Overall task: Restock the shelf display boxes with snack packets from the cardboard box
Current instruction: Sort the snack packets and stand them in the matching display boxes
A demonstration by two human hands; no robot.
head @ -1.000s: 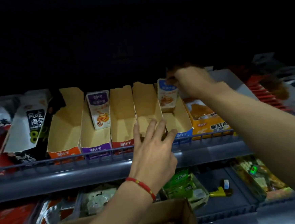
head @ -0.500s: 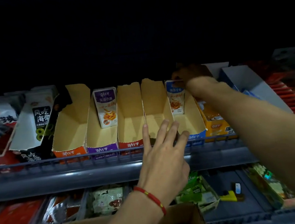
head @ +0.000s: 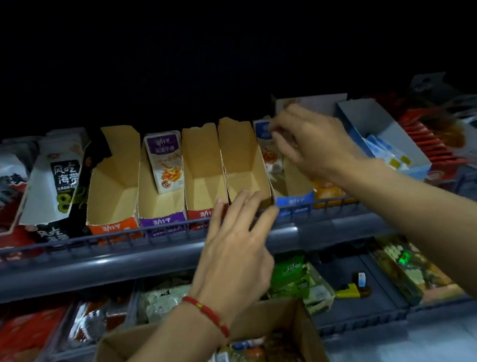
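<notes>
While the right hand pinches the top of a blue-topped snack packet standing at the back of the blue-fronted display box, the left hand rests straight fingers on the front edge of the neighbouring box. A purple packet stands in the purple-fronted box. Below the shelf rail, the cardboard box holds more packets.

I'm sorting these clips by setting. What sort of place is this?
Most likely a shop's snack aisle. Tiered grey shelves with a wire front rail carry rows of branded display boxes and packaged snacks, and an open cardboard box of packets sits below the person's left hand.
</notes>
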